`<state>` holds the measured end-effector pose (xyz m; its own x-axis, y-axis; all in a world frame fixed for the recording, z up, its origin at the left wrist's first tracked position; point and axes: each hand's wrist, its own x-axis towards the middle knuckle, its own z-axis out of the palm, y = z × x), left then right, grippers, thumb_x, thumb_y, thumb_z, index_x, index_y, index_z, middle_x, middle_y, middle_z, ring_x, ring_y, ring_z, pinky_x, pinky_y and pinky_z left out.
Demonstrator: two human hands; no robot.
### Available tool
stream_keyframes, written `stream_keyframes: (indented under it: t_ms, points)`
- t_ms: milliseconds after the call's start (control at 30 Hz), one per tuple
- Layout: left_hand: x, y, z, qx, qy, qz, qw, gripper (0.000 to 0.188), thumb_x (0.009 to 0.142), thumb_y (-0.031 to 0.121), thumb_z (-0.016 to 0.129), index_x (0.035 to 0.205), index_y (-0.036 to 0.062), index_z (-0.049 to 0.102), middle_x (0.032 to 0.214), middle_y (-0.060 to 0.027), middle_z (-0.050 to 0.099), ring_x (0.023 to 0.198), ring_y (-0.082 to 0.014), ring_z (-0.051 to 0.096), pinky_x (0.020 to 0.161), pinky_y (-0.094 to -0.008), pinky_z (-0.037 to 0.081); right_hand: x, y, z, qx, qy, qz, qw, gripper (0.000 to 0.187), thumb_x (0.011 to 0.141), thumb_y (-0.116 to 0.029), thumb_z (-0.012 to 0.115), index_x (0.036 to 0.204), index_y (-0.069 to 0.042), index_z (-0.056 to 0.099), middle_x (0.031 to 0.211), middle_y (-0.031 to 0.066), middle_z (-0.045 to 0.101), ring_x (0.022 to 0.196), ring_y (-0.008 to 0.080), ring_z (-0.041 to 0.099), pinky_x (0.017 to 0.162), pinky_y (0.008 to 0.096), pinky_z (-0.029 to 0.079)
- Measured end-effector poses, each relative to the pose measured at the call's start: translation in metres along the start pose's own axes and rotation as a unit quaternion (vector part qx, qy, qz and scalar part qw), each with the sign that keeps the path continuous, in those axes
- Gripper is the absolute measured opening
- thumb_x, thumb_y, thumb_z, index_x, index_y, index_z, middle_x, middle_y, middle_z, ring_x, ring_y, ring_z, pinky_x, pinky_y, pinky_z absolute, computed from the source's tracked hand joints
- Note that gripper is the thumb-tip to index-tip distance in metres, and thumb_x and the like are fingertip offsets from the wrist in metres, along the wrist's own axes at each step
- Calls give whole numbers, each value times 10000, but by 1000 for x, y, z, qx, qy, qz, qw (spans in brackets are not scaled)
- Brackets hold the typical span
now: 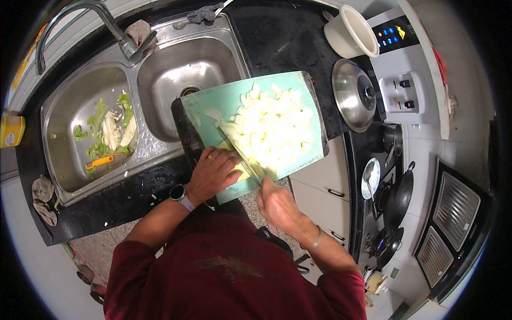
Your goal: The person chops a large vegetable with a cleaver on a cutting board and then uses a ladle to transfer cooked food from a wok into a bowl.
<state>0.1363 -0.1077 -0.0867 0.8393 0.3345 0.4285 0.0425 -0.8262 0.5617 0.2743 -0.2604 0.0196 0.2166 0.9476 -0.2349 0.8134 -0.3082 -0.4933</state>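
A light green cutting board with dark ends lies tilted across the counter edge, one corner over the sink. Chopped pale vegetable pieces are heaped over most of it, too bright to tell their kind. My right hand is closed round the handle of a kitchen knife, whose blade slants up and left along the heap's near side. Left of the blade, my left hand has its fingers bent and together on a yellowish-green vegetable piece, mostly hidden under them.
At left is a double steel sink with a tap. Its left basin holds green scraps and an orange peeler. A cream pot, a steel lid and a water dispenser stand at right, near a wok.
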Motion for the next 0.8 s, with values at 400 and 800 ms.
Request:
stream_keyframes:
  t_ms: [400, 800]
  points:
    - [1, 8, -15, 20, 14, 1, 1000, 362, 806, 225, 773, 1098, 70, 627, 1115, -74, 597, 1057, -252, 578, 981, -461, 425, 14, 10, 30, -16, 30, 9, 999, 196, 803, 6, 631, 935, 59, 496, 653, 235, 616, 643, 402, 659, 594, 450, 540]
    - [-8, 2, -6, 0, 15, 6, 1000, 289, 825, 212, 751, 1059, 104, 622, 1110, -53, 601, 1074, -245, 576, 982, -463, 412, -13, -12, -5, -82, -8, -14, 996, 192, 843, 0, 620, 945, 70, 473, 579, 216, 574, 528, 406, 618, 485, 457, 517]
